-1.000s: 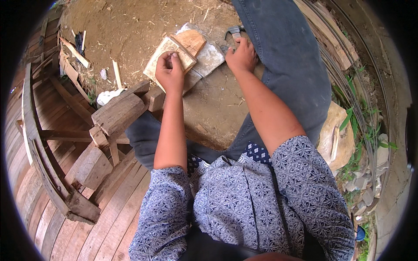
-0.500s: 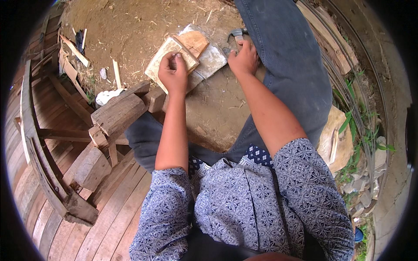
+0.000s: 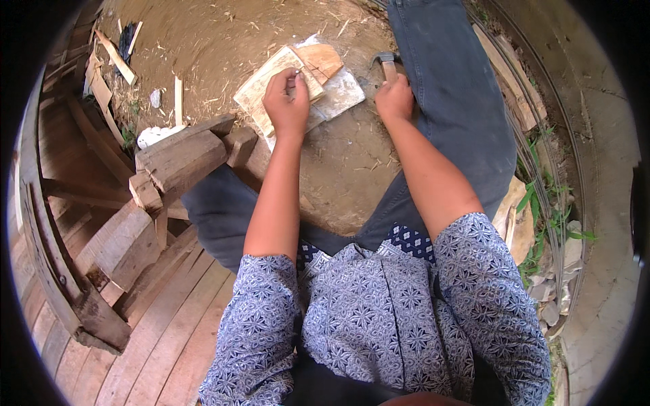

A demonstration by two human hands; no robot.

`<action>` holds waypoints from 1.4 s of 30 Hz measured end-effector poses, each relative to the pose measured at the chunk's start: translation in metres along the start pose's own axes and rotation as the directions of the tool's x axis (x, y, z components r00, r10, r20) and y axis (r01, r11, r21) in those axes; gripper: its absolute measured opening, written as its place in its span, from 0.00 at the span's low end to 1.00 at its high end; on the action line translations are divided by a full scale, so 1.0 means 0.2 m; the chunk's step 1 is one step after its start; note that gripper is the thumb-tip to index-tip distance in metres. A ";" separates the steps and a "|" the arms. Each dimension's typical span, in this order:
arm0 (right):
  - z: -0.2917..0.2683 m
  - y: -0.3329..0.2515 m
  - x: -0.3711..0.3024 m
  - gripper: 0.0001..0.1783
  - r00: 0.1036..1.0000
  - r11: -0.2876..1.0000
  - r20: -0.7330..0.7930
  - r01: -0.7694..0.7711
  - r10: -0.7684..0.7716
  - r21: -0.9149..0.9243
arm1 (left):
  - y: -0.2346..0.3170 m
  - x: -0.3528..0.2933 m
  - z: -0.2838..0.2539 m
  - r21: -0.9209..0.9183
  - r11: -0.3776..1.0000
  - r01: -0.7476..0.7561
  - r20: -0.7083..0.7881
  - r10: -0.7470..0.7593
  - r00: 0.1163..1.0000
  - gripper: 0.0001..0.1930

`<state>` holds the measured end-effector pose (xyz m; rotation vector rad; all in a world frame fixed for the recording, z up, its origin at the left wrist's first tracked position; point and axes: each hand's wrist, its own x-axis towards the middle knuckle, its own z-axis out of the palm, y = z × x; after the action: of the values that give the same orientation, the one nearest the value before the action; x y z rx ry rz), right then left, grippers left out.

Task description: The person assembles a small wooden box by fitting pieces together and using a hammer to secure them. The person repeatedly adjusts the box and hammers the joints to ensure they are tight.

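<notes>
My left hand [image 3: 287, 105] rests on a pale wooden board [image 3: 261, 84], thumb and fingers pinched together near its right side. A tiny light spot shows at the fingertips; what they hold is too small to make out. A shorter orange-brown piece of wood [image 3: 323, 61] lies just beyond, partly behind the board. Under both is a flat, whitish, worn slab [image 3: 345, 95]. My right hand [image 3: 395, 100] is closed round the wooden handle of a claw hammer [image 3: 388, 70]. The hammer's dark metal head points away from me, beside my trouser leg and apart from the board.
At left stands a rough timber frame [image 3: 179, 162] over wooden planks [image 3: 156, 325]. Wood offcuts [image 3: 115, 57] and shavings are strewn on the dirt ground [image 3: 217, 37]. My right leg [image 3: 460, 101] borders the work, with long rods [image 3: 562, 183] and plants beyond it.
My right hand has drawn the hammer slightly back, showing more of its handle. The left hand stays pinched at the board. The whole view has shifted a little.
</notes>
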<state>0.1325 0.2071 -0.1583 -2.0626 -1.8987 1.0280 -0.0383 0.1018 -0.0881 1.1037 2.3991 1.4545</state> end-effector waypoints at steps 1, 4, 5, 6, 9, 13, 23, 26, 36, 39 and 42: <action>-0.01 0.00 0.00 0.23 1.000 1.000 0.008 0.010 -0.010 0.029 | 0.00 0.00 0.00 -0.007 1.000 -0.008 -0.008 0.008 1.000 0.05; -0.05 -0.02 0.01 0.22 0.999 0.995 -0.037 0.028 -0.025 0.093 | 0.00 0.01 0.01 0.001 1.000 -0.030 -0.021 0.030 0.999 0.05; -0.06 -0.03 0.03 0.21 1.000 0.984 -0.009 0.002 0.000 0.177 | 0.00 0.02 0.02 0.015 0.999 -0.035 -0.017 0.035 0.999 0.05; -0.07 -0.04 0.04 0.20 1.000 0.965 0.020 -0.028 0.023 0.261 | 0.01 0.02 0.03 0.007 1.000 -0.021 -0.016 0.021 1.000 0.04; -0.22 -0.23 -0.08 0.19 0.967 0.839 0.254 -0.109 -0.035 0.534 | -0.03 0.00 0.03 0.001 1.000 0.013 -0.018 -0.013 1.000 0.04; -0.51 -0.47 -0.31 0.16 0.843 0.697 0.495 -0.225 -0.212 0.681 | -0.05 -0.01 0.02 -0.006 1.000 0.027 -0.032 -0.028 0.999 0.04; -0.61 -0.38 -0.55 0.20 0.763 0.836 0.536 0.011 -0.362 0.549 | 0.01 0.00 0.00 0.049 0.997 -0.054 -0.050 0.057 0.997 0.05; -0.59 -0.42 -0.52 0.22 0.744 0.853 0.451 0.312 -0.493 0.418 | 0.00 -0.01 0.01 0.041 0.999 -0.015 -0.036 0.017 0.999 0.04; -0.51 -0.53 -0.52 0.25 0.639 0.698 0.287 0.611 -0.713 0.373 | 0.02 -0.01 0.00 0.068 0.998 -0.009 -0.067 0.013 0.998 0.04; -0.52 -0.57 -0.55 0.26 0.665 0.731 0.317 0.551 -0.676 0.403 | 0.00 -0.01 0.02 0.148 0.989 -0.001 -0.056 0.009 0.998 0.04; -0.56 -0.59 -0.62 0.27 0.660 0.680 0.252 0.541 -0.708 0.496 | -0.01 -0.02 0.00 0.064 0.997 0.038 -0.037 -0.035 0.999 0.04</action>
<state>0.1046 0.1515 0.0369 -0.8492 -2.1327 1.5509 -0.0367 0.0986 -0.0910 1.0499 2.4932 1.4070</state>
